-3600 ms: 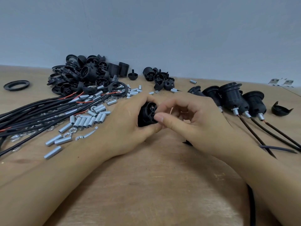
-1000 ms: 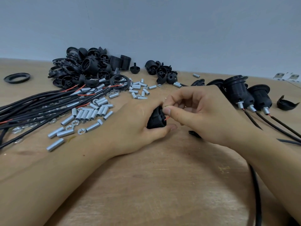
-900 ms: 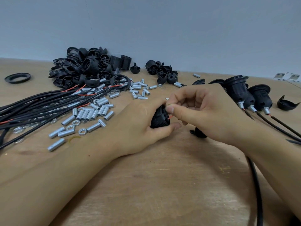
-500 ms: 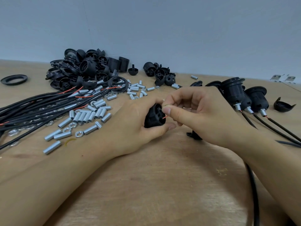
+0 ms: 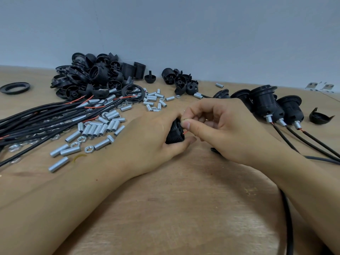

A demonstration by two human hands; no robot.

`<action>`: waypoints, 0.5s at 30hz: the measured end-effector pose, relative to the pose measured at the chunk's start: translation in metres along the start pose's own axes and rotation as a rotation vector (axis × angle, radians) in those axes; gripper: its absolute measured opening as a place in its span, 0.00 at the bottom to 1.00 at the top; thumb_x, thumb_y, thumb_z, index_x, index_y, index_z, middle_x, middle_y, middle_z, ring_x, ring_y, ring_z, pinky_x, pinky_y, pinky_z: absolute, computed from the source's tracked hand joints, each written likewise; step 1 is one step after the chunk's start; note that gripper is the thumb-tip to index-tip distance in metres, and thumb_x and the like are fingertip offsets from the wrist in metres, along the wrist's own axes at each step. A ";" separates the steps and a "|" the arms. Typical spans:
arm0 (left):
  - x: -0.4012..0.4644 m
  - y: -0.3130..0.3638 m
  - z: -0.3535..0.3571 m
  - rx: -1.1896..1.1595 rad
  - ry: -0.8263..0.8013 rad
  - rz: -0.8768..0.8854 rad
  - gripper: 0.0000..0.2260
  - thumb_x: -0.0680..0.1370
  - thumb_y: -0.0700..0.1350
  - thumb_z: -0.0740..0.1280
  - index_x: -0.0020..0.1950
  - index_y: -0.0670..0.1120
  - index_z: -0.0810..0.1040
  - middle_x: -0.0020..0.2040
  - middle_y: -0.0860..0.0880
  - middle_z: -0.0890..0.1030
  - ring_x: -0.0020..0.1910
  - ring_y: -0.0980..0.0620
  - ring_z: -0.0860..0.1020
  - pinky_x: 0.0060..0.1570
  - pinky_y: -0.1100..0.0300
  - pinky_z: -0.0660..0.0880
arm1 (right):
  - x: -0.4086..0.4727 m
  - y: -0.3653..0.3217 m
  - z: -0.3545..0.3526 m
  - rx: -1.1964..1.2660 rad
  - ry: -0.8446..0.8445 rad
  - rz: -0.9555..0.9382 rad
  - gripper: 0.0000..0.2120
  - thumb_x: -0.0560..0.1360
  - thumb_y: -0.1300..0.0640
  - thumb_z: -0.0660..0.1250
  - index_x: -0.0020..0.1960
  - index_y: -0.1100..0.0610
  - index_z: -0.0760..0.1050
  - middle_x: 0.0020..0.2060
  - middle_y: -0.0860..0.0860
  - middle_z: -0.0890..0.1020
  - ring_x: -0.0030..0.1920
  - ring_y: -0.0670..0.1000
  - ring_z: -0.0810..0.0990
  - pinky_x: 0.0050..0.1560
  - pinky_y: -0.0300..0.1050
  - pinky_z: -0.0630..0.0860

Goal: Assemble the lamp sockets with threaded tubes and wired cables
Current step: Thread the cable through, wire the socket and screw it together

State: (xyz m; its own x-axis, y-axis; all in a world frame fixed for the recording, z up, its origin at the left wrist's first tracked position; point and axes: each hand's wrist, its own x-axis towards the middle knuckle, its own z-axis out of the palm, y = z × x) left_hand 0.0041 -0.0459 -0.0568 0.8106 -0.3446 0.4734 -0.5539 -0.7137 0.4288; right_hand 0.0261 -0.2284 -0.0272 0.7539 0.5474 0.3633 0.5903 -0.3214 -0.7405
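Hands meet at the middle of the wooden table (image 5: 184,208) in the head view, and the layout explains itself: your stock sits in reach on the left, finished work on the right. Your left hand (image 5: 147,144) wraps the black socket body (image 5: 174,134), thumb underneath and fingers over the top, bracing it just above the table so its open end faces your other hand. Your right hand (image 5: 220,129) has thumb and forefinger pressed together at that opening, apparently pinching a thin red wire (image 5: 185,133); whether the wire end is truly caught there is too small to tell. I'd judge you are feeding the lead into the socket. Threaded tubes (image 5: 95,129) and wired cables (image 5: 46,118) lie well left; assembled sockets (image 5: 265,105) stand just beyond your right hand.
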 end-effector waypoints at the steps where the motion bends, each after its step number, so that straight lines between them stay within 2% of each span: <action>1: 0.000 0.001 0.001 0.031 0.003 -0.016 0.14 0.76 0.61 0.64 0.47 0.51 0.74 0.34 0.57 0.74 0.35 0.54 0.72 0.41 0.48 0.74 | 0.001 0.001 0.000 -0.003 0.002 0.000 0.03 0.76 0.63 0.70 0.44 0.57 0.80 0.36 0.55 0.81 0.36 0.53 0.80 0.37 0.46 0.78; 3: 0.000 0.002 0.001 0.054 0.012 -0.031 0.14 0.76 0.62 0.62 0.48 0.51 0.74 0.36 0.57 0.74 0.35 0.54 0.72 0.43 0.47 0.74 | 0.001 0.002 0.001 -0.017 0.003 0.002 0.03 0.76 0.62 0.69 0.44 0.56 0.80 0.36 0.55 0.82 0.34 0.49 0.79 0.36 0.42 0.77; 5: 0.000 0.003 0.000 0.051 0.014 -0.020 0.14 0.75 0.61 0.62 0.48 0.51 0.74 0.36 0.58 0.73 0.35 0.55 0.71 0.43 0.47 0.74 | 0.001 0.003 0.001 -0.016 0.003 0.003 0.03 0.76 0.62 0.69 0.45 0.56 0.80 0.37 0.55 0.82 0.34 0.46 0.79 0.37 0.43 0.78; 10: -0.002 0.009 0.001 0.048 0.056 0.025 0.12 0.76 0.56 0.63 0.48 0.49 0.73 0.37 0.60 0.70 0.36 0.57 0.70 0.39 0.52 0.71 | 0.000 0.004 0.002 0.018 -0.002 -0.027 0.04 0.77 0.63 0.69 0.44 0.57 0.79 0.36 0.54 0.81 0.37 0.54 0.81 0.39 0.53 0.80; 13: -0.003 0.011 0.004 0.025 0.053 -0.019 0.14 0.75 0.57 0.62 0.50 0.47 0.75 0.41 0.55 0.75 0.40 0.51 0.74 0.42 0.47 0.74 | 0.000 0.004 0.002 0.000 -0.001 -0.052 0.04 0.76 0.62 0.69 0.44 0.56 0.79 0.36 0.52 0.81 0.38 0.56 0.80 0.40 0.58 0.79; 15: -0.002 0.011 0.004 0.014 0.044 -0.025 0.12 0.75 0.58 0.62 0.49 0.51 0.72 0.40 0.56 0.75 0.40 0.50 0.74 0.42 0.46 0.74 | -0.001 0.004 0.002 -0.001 -0.001 -0.058 0.04 0.75 0.63 0.69 0.44 0.56 0.79 0.37 0.52 0.81 0.38 0.57 0.80 0.40 0.60 0.78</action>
State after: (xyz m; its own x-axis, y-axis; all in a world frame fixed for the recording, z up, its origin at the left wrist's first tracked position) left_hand -0.0033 -0.0553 -0.0561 0.8147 -0.2995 0.4965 -0.5306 -0.7304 0.4300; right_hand 0.0275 -0.2287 -0.0316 0.7179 0.5660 0.4053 0.6335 -0.2896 -0.7175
